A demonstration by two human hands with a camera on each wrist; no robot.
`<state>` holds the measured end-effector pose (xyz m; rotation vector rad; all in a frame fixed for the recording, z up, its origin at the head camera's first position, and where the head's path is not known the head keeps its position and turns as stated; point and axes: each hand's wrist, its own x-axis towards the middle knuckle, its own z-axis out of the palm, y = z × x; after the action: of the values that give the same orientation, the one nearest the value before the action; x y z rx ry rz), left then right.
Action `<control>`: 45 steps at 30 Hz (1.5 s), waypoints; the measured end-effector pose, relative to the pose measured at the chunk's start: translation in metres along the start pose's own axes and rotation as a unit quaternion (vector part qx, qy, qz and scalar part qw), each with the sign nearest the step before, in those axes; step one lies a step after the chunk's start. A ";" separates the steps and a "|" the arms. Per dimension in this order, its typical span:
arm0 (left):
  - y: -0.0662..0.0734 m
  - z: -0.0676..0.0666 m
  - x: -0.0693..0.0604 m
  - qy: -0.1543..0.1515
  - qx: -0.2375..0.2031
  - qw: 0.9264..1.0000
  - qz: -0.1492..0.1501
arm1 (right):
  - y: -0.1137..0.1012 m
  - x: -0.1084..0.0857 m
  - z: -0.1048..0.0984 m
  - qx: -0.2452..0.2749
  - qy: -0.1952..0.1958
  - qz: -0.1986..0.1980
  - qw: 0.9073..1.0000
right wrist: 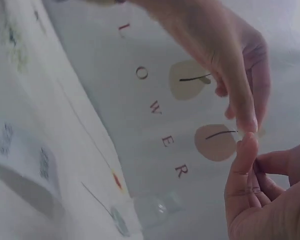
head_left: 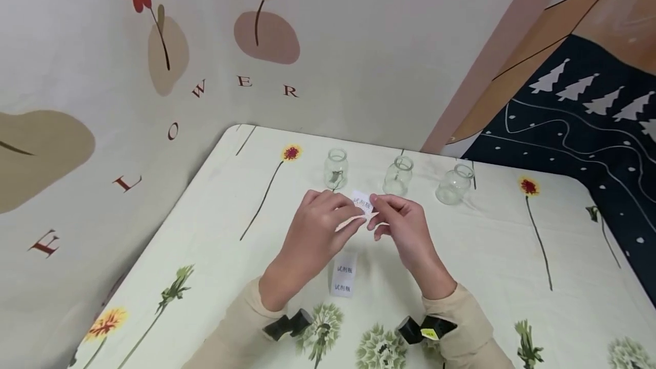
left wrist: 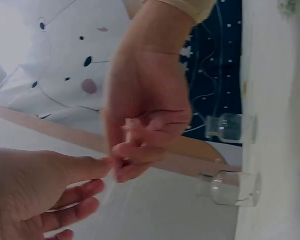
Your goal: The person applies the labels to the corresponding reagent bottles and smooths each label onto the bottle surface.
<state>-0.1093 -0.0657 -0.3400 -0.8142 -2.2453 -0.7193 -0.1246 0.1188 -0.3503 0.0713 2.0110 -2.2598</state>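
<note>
A small white label (head_left: 361,201) with dark printed characters is held up between both hands above the table. My left hand (head_left: 320,224) pinches its lower left side with thumb and fingertips. My right hand (head_left: 408,231) pinches the right edge between thumb and index finger. The fingertips nearly meet in the left wrist view, where the label itself is hard to make out. Below the hands, a white label sheet (head_left: 344,275) with two printed labels lies on the table; it also shows blurred in the right wrist view.
Three clear glass jars stand along the far side: a left jar (head_left: 335,169), a middle jar (head_left: 398,176) and a right jar (head_left: 454,185). A flower-patterned cloth (head_left: 230,278) covers the table. Printed fabric (head_left: 369,61) hangs behind it.
</note>
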 end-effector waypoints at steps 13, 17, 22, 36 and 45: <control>-0.030 0.006 -0.001 -0.048 -0.201 0.940 -0.270 | 0.008 0.019 -0.004 -0.156 -0.060 -0.110 0.980; -0.039 0.010 -0.003 -0.047 -0.203 0.934 -0.289 | 0.015 0.026 0.000 -0.193 -0.065 -0.114 0.972; -0.058 0.025 -0.003 -0.048 -0.172 0.940 -0.292 | 0.025 0.046 0.007 -0.246 -0.035 -0.113 0.962; -0.096 0.064 -0.003 -0.057 -0.147 0.924 -0.347 | 0.056 0.089 0.013 -0.266 0.032 -0.124 0.956; -0.107 0.066 -0.001 -0.047 -0.138 0.919 -0.365 | 0.050 0.103 0.020 -0.282 0.002 -0.085 0.956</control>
<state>-0.2088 -0.0929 -0.4121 -0.0863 -2.5726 -1.3827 -0.2197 0.0878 -0.4087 -0.1540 2.6638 -1.6700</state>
